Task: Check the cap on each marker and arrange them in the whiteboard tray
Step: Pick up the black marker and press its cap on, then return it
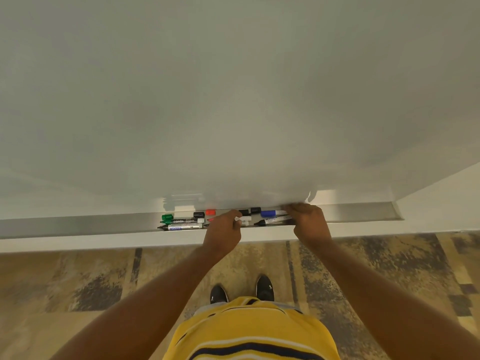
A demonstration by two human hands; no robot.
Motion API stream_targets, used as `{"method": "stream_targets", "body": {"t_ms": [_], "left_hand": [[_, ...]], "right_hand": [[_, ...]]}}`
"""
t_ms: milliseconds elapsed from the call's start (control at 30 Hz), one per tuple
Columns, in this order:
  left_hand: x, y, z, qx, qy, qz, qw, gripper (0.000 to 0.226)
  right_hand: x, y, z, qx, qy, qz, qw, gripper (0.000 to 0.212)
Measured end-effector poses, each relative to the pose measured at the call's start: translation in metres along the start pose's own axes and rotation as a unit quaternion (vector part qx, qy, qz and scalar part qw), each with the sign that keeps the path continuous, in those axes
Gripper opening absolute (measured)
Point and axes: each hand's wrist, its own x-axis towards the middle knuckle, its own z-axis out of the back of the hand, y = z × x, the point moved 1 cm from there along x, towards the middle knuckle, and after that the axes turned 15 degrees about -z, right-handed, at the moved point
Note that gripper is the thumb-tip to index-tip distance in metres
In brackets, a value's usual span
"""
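The person wears a yellow shirt [249, 331] crossed by horizontal stripes in white and dark navy. Both forearms are bare, with no sleeve, watch or band showing down to the left hand [223, 229] and right hand [310, 222]. Two black shoes [265, 288], each with a small white logo on top, show below the shirt hem.
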Motion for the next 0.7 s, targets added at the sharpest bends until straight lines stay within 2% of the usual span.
{"method": "stream_targets", "body": {"t_ms": [133,267,400,567,700], "left_hand": [[0.005,-0.004,-0.002,0.056,-0.009,-0.029,0.998,0.031],[0.012,-0.005,0.000,0.142,0.006,-0.046,0.989,0.024],[0.018,0.002,0.003,0.207,0.043,-0.073,0.975,0.021],[0.030,0.006,0.000,0.286,0.097,-0.128,0.945,0.023],[0.037,0.005,-0.002,0.334,0.130,-0.135,0.924,0.021]], "right_hand": [[-0.003,0.001,0.000,-0.005,-0.016,0.027,0.999,0.050],[-0.004,0.009,0.004,0.014,-0.034,0.012,0.999,0.048],[-0.005,0.011,-0.004,0.017,-0.021,0.069,0.997,0.032],[-0.007,0.010,-0.015,-0.015,0.007,0.099,0.995,0.035],[-0.005,0.010,-0.019,-0.032,0.016,0.112,0.993,0.025]]}}
